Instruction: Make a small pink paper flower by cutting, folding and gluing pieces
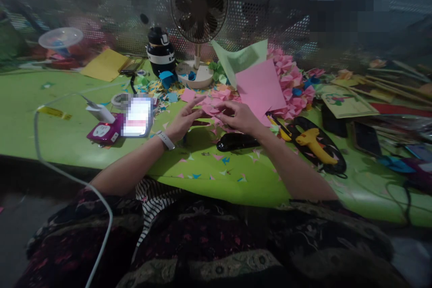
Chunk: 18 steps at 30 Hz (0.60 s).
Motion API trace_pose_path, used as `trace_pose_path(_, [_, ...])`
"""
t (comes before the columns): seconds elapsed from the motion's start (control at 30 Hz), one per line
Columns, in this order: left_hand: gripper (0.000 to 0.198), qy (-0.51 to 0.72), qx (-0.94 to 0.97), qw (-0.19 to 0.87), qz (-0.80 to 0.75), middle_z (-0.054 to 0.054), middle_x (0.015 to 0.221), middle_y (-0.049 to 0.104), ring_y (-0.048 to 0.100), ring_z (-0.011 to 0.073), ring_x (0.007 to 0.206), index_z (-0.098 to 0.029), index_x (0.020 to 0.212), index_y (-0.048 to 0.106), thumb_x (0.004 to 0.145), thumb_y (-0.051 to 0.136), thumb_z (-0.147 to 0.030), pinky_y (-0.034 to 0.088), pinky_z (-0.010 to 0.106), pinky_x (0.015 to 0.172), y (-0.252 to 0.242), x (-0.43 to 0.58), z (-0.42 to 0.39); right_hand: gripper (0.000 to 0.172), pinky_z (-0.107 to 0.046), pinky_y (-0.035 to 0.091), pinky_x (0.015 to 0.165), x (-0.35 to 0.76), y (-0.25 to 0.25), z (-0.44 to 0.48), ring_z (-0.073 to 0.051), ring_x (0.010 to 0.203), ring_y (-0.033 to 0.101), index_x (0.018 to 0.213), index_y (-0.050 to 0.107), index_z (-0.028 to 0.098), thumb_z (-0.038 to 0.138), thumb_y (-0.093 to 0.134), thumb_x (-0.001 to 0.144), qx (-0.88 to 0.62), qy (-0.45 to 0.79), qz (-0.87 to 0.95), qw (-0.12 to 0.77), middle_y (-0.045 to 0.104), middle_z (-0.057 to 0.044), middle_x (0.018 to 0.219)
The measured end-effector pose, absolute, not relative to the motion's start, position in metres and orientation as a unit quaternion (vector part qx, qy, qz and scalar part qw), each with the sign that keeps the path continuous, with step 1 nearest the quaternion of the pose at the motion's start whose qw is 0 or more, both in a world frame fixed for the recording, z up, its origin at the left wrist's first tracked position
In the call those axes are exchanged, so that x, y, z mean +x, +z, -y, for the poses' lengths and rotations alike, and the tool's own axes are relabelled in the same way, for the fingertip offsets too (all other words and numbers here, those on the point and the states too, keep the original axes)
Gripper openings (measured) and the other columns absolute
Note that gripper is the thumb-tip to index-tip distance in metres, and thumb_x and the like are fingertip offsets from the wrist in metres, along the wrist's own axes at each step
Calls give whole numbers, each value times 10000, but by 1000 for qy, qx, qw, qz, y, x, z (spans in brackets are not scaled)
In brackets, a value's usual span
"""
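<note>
Both hands meet above the middle of the bright green counter [50,99], over a scatter of tiny coloured paper scraps; between them sits a small folded piece of pink paper [211,109], lifted slightly off the surface; the right hand [238,117] has its fingers [225,107] curled and nipped onto that piece, grasping its near edge; the left hand [184,119], with a white band at the wrist, stretches its fingers [197,100] out so the tips lie against the paper's other side, though whether they pinch it cannot be told; just below the right hand lies a glossy black oblong object [236,141]; a flat pink paper sheet [259,90] leans just behind the right hand, against a heap of pink folded paper flowers [293,85]; a yellow glue gun [315,144] rests to the right; a white desk fan [199,9] stands behind.
</note>
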<state>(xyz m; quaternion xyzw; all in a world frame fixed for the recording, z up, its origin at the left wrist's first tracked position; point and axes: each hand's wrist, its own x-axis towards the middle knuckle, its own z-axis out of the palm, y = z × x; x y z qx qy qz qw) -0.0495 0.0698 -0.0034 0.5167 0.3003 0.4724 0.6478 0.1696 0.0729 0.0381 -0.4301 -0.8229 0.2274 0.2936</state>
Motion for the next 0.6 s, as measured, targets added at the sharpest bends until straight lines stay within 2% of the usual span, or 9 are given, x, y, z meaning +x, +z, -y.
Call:
trace_pose_path(0.33, [426,470,559,607,-313,64,1044,701,682,173,977,-238,1334,570,909,595,-220,587,365,885,-9,-50,-73,277,-325,505,757,169,36,-72,-181,791,648,1052,723,143,346,643,882,-426,225,821,308,740,-90,960])
trace_pose_path(0.6, [478,471,543,618,-319,78,1058,722,698,201,1008,-214,1344,564,875,650,-248,576,358,867,1,-48,-66,234,-325,489,728,167,40,-70,-176,747,625,1007,754,152,284,594,899,-437,193,821,312,739,-70,880])
